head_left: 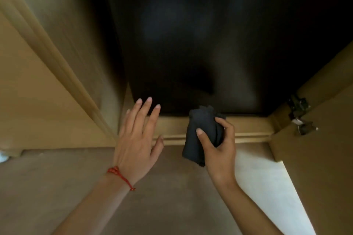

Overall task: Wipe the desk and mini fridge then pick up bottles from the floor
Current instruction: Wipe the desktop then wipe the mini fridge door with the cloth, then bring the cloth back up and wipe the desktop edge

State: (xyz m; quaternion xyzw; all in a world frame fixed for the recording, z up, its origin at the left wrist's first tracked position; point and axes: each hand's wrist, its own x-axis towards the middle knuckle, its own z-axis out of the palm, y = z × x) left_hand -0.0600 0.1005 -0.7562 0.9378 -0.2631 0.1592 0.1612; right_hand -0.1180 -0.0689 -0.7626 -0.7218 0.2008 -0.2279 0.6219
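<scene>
Right hand: Because the next job is wiping, the right hand [219, 145] is clamped on a bunched dark cloth [203, 135], thumb across the front, holding it just below the black face of the mini fridge [200, 34].
Left hand: the left hand [137, 135] is empty, fingers spread apart, reaching toward the fridge's lower left corner, probably for balance; whether it touches is unclear. A red string bracelet [119, 174] circles the wrist.
Fridge: a dark, glossy front set inside a wooden cabinet, above a wooden ledge [248, 126].
Cabinet: an opened door with a metal hinge [299, 116] stands at right; wooden panels at left.
Floor: brown carpet [76, 187], with a bright patch of light at right. No bottles or desk in view.
</scene>
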